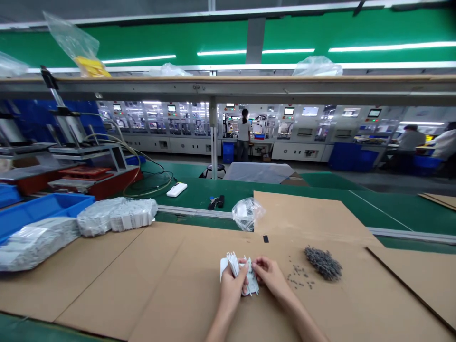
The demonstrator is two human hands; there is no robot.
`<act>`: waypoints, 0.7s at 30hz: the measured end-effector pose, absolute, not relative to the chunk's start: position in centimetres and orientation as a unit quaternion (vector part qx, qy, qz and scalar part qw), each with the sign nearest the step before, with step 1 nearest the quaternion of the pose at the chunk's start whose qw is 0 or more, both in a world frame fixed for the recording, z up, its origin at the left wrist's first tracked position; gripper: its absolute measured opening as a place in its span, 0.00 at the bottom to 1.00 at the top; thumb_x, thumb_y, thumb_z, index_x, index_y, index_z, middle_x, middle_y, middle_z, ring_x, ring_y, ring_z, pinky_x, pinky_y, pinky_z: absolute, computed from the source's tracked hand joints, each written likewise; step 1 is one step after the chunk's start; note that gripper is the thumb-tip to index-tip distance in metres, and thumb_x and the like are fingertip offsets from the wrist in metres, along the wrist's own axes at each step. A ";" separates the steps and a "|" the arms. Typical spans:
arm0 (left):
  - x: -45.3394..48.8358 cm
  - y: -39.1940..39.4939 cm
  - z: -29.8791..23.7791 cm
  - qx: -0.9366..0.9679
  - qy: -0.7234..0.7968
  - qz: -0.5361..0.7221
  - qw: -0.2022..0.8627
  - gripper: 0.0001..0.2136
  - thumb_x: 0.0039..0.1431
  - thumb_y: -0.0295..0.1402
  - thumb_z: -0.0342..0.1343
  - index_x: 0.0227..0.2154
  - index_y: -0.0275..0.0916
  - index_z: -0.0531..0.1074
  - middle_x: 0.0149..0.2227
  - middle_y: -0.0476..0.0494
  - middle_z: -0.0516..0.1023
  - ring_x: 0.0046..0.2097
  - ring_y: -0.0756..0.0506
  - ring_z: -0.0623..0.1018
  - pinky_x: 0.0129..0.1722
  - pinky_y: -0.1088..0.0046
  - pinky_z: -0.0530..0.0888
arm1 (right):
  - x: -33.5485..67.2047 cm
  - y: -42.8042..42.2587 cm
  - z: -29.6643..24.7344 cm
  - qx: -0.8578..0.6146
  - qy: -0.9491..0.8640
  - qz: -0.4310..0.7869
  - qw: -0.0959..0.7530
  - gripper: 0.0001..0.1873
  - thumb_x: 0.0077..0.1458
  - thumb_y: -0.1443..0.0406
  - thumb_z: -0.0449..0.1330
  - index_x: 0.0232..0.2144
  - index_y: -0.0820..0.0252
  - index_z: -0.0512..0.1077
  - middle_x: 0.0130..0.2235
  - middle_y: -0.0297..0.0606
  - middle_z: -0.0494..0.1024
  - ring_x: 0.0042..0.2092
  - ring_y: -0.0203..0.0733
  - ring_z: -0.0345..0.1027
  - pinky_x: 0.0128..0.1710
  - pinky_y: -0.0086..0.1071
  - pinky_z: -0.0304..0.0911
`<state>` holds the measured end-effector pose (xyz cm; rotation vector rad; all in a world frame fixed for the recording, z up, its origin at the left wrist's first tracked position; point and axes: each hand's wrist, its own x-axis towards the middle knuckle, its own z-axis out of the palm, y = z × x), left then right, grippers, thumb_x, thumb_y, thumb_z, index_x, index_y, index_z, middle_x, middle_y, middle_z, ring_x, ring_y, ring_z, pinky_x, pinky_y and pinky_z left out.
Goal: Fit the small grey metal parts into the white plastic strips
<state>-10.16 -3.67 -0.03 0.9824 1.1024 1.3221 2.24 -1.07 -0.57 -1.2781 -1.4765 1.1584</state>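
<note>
My left hand [231,286] and my right hand [270,275] grip a bundle of thin white comb-like plastic pieces [242,273] just in front of me, on a brown cardboard sheet [185,285]. Part of the bundle is hidden by my fingers. To the right of my right hand lies a heap of small dark grey parts [323,263], with several loose ones [299,276] scattered nearer my hand. Neither hand touches them.
Bagged white parts [117,216] and a blue tray [42,211] lie at the left. A clear plastic bag [247,213] sits past the cardboard on the green bench [199,192], near a white box [176,189]. A co-worker [243,135] stands far off by machines.
</note>
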 end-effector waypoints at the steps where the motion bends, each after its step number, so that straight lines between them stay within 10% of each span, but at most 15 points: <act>1: -10.0 -3.9 0.1 0.432 0.466 0.548 0.543 0.16 0.44 0.43 0.53 0.30 0.35 0.64 0.12 0.57 0.62 0.10 0.56 0.60 0.10 0.82 0.57 | 2.6 -2.1 -0.4 -0.499 -0.582 0.477 0.430 0.15 0.44 0.54 0.54 0.24 0.61 0.66 0.19 0.30 0.67 0.20 0.33 0.60 0.19 0.25 0.56; 21: -8.5 -5.4 0.8 0.511 0.450 0.471 0.561 0.10 0.47 0.38 0.52 0.26 0.36 0.62 0.12 0.58 0.62 0.10 0.58 0.57 0.08 0.85 0.54 | 4.2 -5.1 1.2 -0.419 -0.477 0.558 0.535 0.14 0.40 0.57 0.61 0.26 0.61 0.68 0.25 0.33 0.69 0.26 0.34 0.62 0.25 0.26 0.59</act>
